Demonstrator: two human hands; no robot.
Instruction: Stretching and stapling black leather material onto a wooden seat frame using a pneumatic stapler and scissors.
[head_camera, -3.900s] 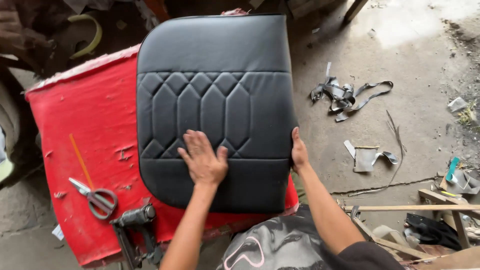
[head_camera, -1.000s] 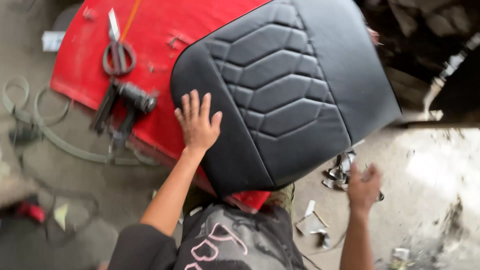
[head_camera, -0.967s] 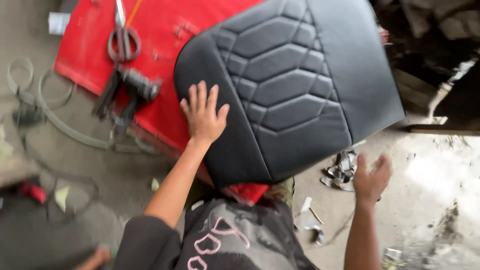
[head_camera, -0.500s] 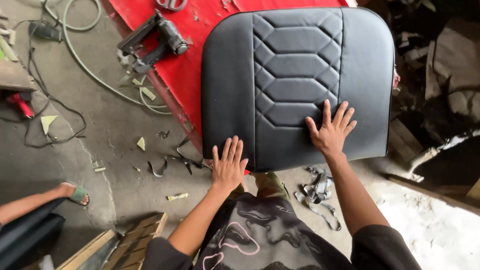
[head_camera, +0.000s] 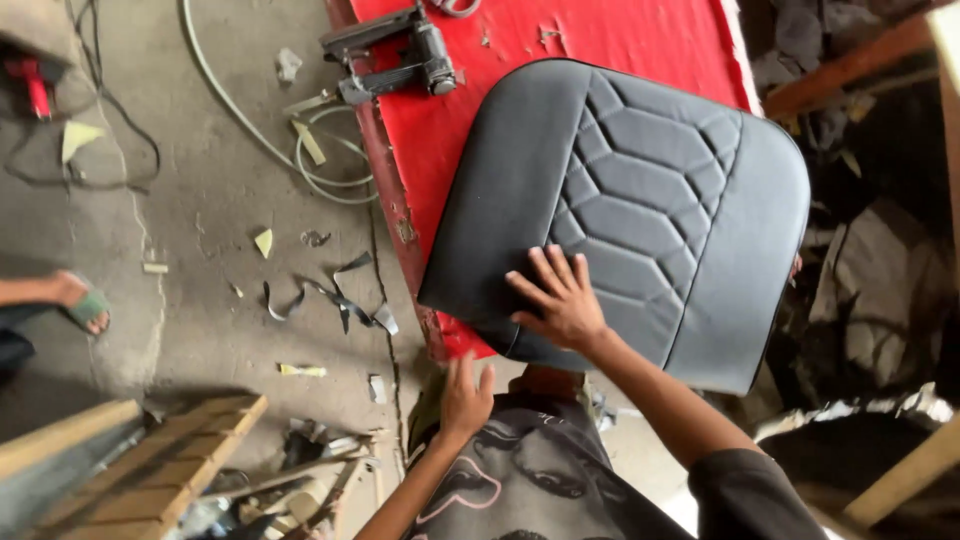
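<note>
A black padded seat cushion (head_camera: 640, 200) with stitched hexagon panels lies on a red table (head_camera: 600, 40), its near corner hanging over the table's edge. My right hand (head_camera: 560, 300) rests flat on the cushion's near part, fingers spread. My left hand (head_camera: 466, 392) hovers just below the table's near edge, fingers apart and holding nothing, above my dark printed shirt.
A black air stapler (head_camera: 400, 55) lies at the table's left edge, and its pale hose (head_camera: 250, 140) loops on the concrete floor. Fabric scraps (head_camera: 330, 300) litter the floor. Another person's sandalled foot (head_camera: 78, 300) is at left. Wooden pieces (head_camera: 150, 470) sit lower left, dark clutter at right.
My left hand has come off the cushion's near edge and dropped below the table. The cushion now sits turned and further right in view. My right hand stays flat on it.
</note>
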